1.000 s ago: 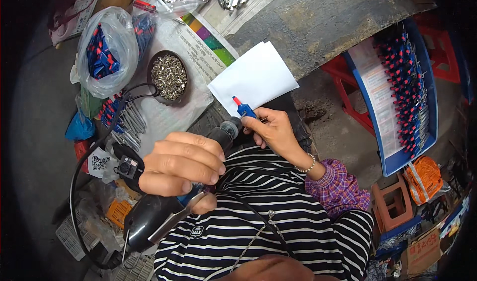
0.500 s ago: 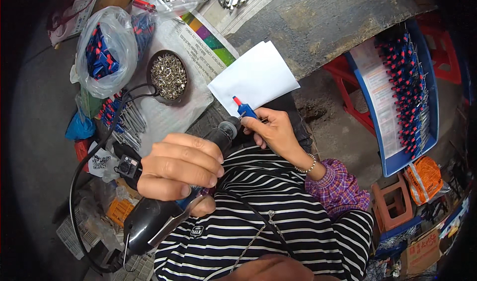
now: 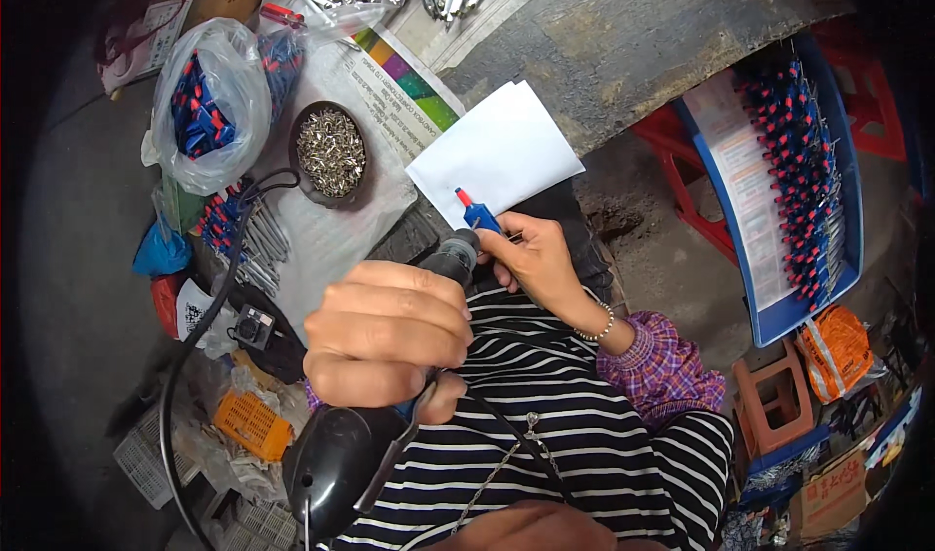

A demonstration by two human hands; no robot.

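Observation:
My left hand [image 3: 390,332] is wrapped round a black electric screwdriver [image 3: 336,468], its rounded rear end toward my body and its nose pointing up and right. In my right hand [image 3: 536,259] a small blue plastic piece with a red tip [image 3: 480,216] is pinched between thumb and fingers. The screwdriver's nose meets the lower left side of this piece, close to my right thumb. Whether a screw sits at the contact is hidden. Behind the piece lies a folded white sheet [image 3: 506,152].
A dark bowl of small metal parts [image 3: 331,153] stands beyond my left hand, beside a clear bag of blue-and-red pieces [image 3: 219,113]. At right, a blue tray [image 3: 755,307] holds many blue-and-red pieces with metal rods. A black cable [image 3: 168,405] loops down the left.
My left hand and the screwdriver have shifted right, and the tool's nose has come closer to my right thumb. The cable moved with it. My right hand has barely moved.

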